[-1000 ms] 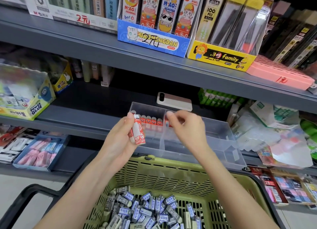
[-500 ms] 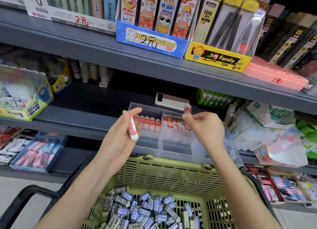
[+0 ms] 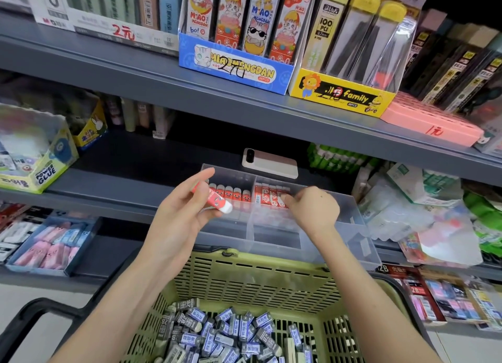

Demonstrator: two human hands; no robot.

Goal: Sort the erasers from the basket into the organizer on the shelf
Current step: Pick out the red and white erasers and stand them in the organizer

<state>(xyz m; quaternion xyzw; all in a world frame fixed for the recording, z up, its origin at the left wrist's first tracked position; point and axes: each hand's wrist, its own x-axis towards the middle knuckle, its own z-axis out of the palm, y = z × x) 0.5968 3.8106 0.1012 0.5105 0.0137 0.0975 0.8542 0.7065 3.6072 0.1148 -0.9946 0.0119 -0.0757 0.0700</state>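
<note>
A clear plastic organizer (image 3: 274, 240) with compartments stands on the shelf edge. Rows of red-sleeved erasers stand along its back: one row (image 3: 231, 194) in the left compartment, another row (image 3: 269, 197) in the middle one. My left hand (image 3: 182, 213) holds a red-and-white eraser (image 3: 217, 201) over the left compartment. My right hand (image 3: 312, 208) reaches into the middle compartment and pinches an eraser (image 3: 282, 199) at the end of that row. Below, a green basket (image 3: 260, 278) holds several grey and blue 2B erasers (image 3: 222, 332).
A phone (image 3: 269, 163) lies on the shelf behind the organizer. A glue box (image 3: 35, 151) sits left, plastic-wrapped packs (image 3: 423, 213) right. The upper shelf (image 3: 190, 91) overhangs with pencil-lead boxes. A tray of pink erasers (image 3: 51, 246) sits lower left. The basket's black handle (image 3: 24, 322) curves at bottom left.
My right hand moved down into the middle compartment with its eraser, setting it against the row. My left hand turned its eraser flatter and shifted slightly right.
</note>
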